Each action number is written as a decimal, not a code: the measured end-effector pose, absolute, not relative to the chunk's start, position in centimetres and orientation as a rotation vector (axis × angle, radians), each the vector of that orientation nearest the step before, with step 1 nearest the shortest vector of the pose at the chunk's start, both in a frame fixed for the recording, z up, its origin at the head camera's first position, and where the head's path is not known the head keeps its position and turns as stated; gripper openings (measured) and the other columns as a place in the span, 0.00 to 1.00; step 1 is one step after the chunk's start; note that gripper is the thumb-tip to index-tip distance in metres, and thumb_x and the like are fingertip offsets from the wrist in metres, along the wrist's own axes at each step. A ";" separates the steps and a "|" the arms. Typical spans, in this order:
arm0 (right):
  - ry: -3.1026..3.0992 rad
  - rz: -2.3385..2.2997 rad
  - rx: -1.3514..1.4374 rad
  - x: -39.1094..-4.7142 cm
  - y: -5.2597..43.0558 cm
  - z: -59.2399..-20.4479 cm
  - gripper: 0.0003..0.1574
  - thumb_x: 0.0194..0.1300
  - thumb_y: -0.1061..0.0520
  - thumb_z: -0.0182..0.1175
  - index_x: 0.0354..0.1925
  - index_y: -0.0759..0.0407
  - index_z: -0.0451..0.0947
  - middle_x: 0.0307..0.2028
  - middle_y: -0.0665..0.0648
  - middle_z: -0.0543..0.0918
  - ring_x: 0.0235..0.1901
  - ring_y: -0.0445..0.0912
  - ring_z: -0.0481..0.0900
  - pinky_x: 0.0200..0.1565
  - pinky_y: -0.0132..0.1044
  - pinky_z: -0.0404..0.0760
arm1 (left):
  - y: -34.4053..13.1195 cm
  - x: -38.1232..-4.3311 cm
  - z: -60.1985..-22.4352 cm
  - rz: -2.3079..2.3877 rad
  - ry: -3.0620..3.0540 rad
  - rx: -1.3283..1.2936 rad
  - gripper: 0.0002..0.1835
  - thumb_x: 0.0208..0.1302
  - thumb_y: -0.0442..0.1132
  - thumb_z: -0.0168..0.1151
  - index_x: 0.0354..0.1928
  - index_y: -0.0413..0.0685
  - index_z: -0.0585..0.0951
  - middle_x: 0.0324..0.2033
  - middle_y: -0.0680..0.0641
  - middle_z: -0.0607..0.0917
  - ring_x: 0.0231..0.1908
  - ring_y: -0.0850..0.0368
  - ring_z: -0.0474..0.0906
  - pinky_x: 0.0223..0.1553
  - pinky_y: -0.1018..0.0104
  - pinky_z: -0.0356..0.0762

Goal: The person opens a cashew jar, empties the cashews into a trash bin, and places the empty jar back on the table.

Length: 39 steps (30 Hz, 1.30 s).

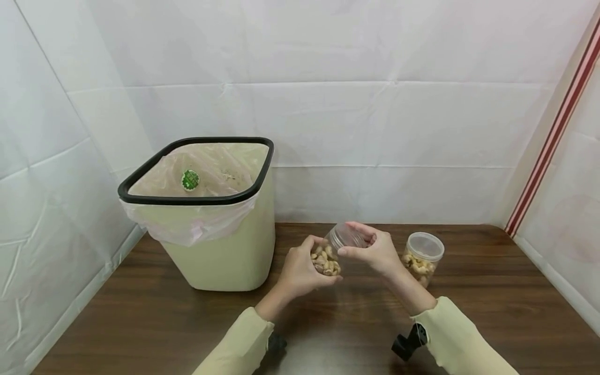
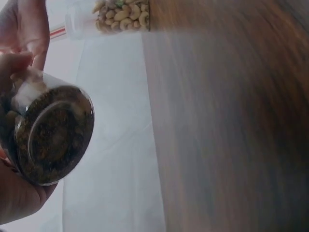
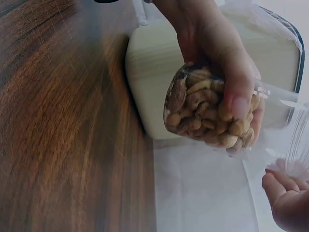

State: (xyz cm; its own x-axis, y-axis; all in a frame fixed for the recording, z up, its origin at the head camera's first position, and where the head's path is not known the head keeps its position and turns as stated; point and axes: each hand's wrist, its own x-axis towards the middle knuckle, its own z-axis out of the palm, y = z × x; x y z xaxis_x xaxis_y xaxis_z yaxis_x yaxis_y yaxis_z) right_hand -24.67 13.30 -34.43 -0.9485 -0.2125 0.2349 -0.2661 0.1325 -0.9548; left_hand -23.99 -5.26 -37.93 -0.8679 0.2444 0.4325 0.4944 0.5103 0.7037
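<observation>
My left hand (image 1: 302,268) grips a clear plastic jar (image 3: 207,106) of nuts round its lower body. The jar is tilted, its mouth up and to the right, its base facing the left wrist camera. Nuts fill the lower part. At the ringed mouth end, my right hand (image 1: 375,250) holds the jar between thumb and fingers. Whether a lid sits there I cannot tell. A second clear jar (image 1: 422,258) with a translucent lid stands upright behind my right forearm, holding cashew-like nuts.
A cream waste bin (image 1: 234,260) with a black rim and pinkish liner stands at the left on the dark wooden table (image 1: 492,312). Inside it lies a green round piece (image 1: 190,180). White sheeting (image 1: 328,125) hangs behind and at both sides.
</observation>
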 end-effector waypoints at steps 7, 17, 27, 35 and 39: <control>-2.287 1.961 0.702 -24.7 13.7 -34.1 0.40 0.43 0.63 0.72 0.55 0.71 0.70 0.47 0.69 0.77 0.37 0.41 0.77 0.38 0.31 0.76 | -5.4 -23.7 -37.9 -1.524 -2.455 -0.728 0.34 0.32 0.45 0.79 0.45 0.45 0.74 0.38 0.49 0.82 0.35 0.62 0.76 0.36 0.69 0.75; -2.313 1.934 0.848 -24.5 14.4 -33.9 0.42 0.41 0.60 0.73 0.55 0.70 0.69 0.50 0.69 0.75 0.40 0.42 0.76 0.40 0.31 0.75 | -5.5 -23.6 -38.1 -1.575 -2.467 -0.805 0.34 0.31 0.45 0.79 0.43 0.45 0.74 0.33 0.49 0.80 0.33 0.61 0.75 0.35 0.69 0.74; -2.314 2.023 0.873 -24.7 14.7 -34.2 0.48 0.45 0.54 0.72 0.61 0.67 0.64 0.58 0.67 0.69 0.48 0.40 0.73 0.45 0.30 0.73 | -5.3 -23.6 -38.1 -1.547 -2.444 -0.774 0.33 0.33 0.44 0.78 0.44 0.44 0.73 0.36 0.49 0.82 0.34 0.61 0.76 0.35 0.69 0.74; -2.359 2.083 0.674 -24.7 14.6 -34.3 0.45 0.50 0.57 0.68 0.63 0.64 0.61 0.60 0.67 0.67 0.52 0.53 0.73 0.45 0.34 0.75 | -5.1 -23.7 -38.0 -1.329 -2.423 -0.594 0.34 0.31 0.45 0.78 0.45 0.47 0.73 0.31 0.50 0.81 0.30 0.62 0.77 0.30 0.71 0.75; -2.358 2.069 0.587 -24.7 14.3 -34.3 0.43 0.52 0.58 0.67 0.63 0.65 0.61 0.62 0.64 0.65 0.59 0.56 0.65 0.55 0.42 0.68 | -4.9 -23.8 -38.0 -1.233 -2.430 -0.528 0.36 0.31 0.46 0.78 0.46 0.45 0.72 0.33 0.49 0.82 0.31 0.61 0.77 0.32 0.69 0.75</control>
State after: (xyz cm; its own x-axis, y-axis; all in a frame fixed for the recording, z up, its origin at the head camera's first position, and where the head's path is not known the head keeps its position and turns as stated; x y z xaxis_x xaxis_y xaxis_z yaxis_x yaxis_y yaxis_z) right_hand -24.72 14.34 -34.26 -0.9312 -0.3040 0.2013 -0.2391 0.0922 -0.9666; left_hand -23.80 -4.88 -37.97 -0.8637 0.1631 0.4769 0.4812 0.5484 0.6839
